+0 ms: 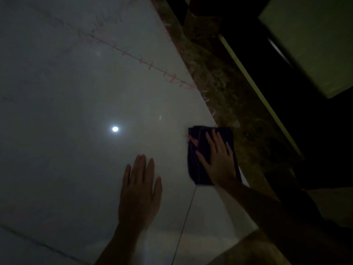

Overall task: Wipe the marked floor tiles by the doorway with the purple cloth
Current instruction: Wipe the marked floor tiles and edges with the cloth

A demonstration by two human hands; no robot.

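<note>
The scene is dim. A folded purple cloth (196, 165) lies flat on the glossy white floor tile (76, 150), its right edge against the brown marble threshold strip (225, 88). My right hand (217, 161) presses on the cloth with fingers spread. Flat on the bare tile to the cloth's left rests my left hand (139, 190), fingers together and holding nothing. Pink marker scribbles (150, 65) run along a grout line up and to the left of the cloth, and more pink marks (209, 106) follow the tile edge just above it.
A dark door frame (286, 77) and a pale panel (313, 35) lie beyond the threshold at upper right. A ceiling light reflects as a bright spot (115, 129) on the tile. A dark grout line (186, 220) runs down from the cloth's lower corner.
</note>
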